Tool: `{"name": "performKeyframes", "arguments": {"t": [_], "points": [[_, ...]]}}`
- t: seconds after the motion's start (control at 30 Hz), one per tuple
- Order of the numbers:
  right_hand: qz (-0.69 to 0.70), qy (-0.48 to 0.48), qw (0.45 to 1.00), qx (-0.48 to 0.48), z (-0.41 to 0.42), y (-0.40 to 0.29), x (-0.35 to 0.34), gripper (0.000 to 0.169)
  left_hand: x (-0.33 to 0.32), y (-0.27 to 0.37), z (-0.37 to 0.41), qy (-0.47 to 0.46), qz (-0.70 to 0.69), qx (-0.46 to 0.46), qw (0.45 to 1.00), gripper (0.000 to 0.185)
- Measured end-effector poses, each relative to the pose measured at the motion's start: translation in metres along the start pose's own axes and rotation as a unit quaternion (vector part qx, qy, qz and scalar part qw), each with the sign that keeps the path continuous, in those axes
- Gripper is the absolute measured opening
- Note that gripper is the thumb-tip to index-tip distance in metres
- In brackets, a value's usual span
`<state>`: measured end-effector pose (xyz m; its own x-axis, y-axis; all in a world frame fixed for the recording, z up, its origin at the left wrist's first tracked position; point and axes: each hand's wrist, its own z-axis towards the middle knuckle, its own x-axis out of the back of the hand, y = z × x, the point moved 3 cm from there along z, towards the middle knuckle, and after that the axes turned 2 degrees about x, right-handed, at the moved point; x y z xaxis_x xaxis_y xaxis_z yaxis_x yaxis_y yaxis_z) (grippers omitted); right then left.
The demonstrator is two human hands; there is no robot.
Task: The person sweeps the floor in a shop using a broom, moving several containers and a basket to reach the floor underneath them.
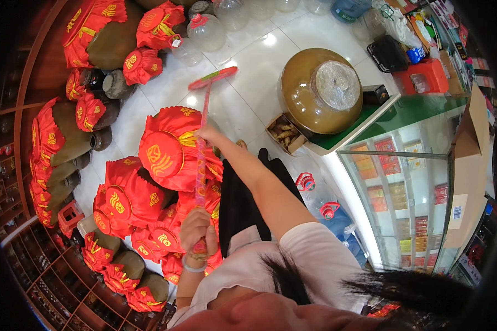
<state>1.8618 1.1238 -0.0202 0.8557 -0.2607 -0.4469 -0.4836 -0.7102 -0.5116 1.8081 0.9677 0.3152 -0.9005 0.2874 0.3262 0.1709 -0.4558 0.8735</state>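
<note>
A long-handled floor mop or broom point(201, 173) with a red, patterned shaft slants across the view. Around the end of its shaft is my left hand point(198, 233), with a pale bracelet on the wrist. Farther down the shaft my right hand point(209, 134) is closed on it, the arm stretched out. The narrow red and green head point(213, 78) rests on the glossy white tiled floor point(248, 93). Just left of the shaft stands a big jar with a red cloth cover point(161, 155), tied with a yellow ribbon; part of the shaft passes in front of it.
More red-covered jars point(126, 202) crowd the left side, before wooden shelving point(58, 273). Clear plastic jugs point(207, 33) line the far floor. At right are a large brown jar point(302, 91), a box of root-like pieces point(283, 132) and a glass display case point(397, 198); bottles stand beside its base.
</note>
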Motion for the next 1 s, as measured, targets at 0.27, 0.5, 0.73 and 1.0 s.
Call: {"name": "performKeyframes", "arguments": {"t": [0.27, 0.5, 0.73, 1.0], "points": [[-0.041, -0.047, 0.991, -0.117, -0.119, 0.079, 0.005, 0.012, 0.014, 0.068, -0.075, 0.141, 0.008, 0.105, 0.984, 0.018], [0.017, -0.011, 0.991, -0.134, -0.202, 0.105, -0.006, 0.015, 0.031, 0.122, -0.091, 0.163, -0.11, 0.068, 0.978, 0.017], [0.062, -0.006, 0.99, -0.128, -0.227, 0.164, -0.006, 0.02, 0.037, 0.145, -0.136, 0.096, -0.115, 0.074, 0.986, 0.012], [0.034, -0.033, 0.991, -0.128, -0.262, 0.26, -0.006, 0.017, 0.032, 0.174, -0.236, 0.138, -0.112, 0.035, 0.984, 0.012]]}}
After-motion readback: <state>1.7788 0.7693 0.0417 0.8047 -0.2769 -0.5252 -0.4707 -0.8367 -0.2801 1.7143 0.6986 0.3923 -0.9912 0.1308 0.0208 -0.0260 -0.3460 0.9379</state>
